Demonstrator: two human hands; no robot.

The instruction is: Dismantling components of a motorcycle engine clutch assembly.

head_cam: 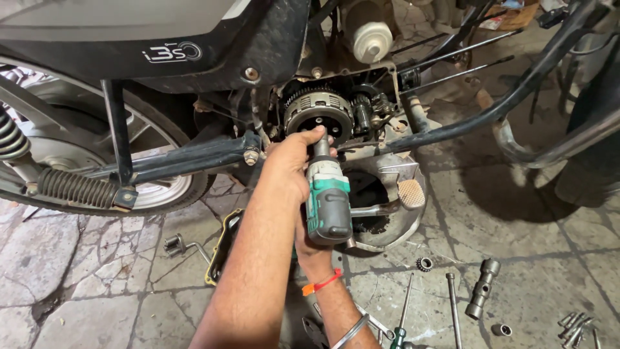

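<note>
Two bare forearms rise from the bottom edge, and I see both of my hands wrapped around a cordless impact driver (328, 205) with a teal and grey plastic body. My left hand (290, 161) is clenched over the front of the tool, near its dark metal nose. My right hand (310, 240) grips the handle from below, mostly hidden behind the body; an orange thread and a thin metal bangle circle that wrist.

I hold the driver's nose against the centre of a round, toothed clutch assembly (318, 114), dull grey metal, set in the opened side of a motorcycle engine. Small dark gears sit just beside it on the right. A black tubular frame bar (187, 158) crosses in front, and a coiled spring (74, 189) lies along the rear wheel at left.

Below the engine rests a shallow metal pan (394, 220). On the cracked stone floor (84, 271) lie a cylindrical socket tool (482, 288), a long steel rod (453, 310), a screwdriver (402, 317) and a small bearing ring (424, 264).
</note>
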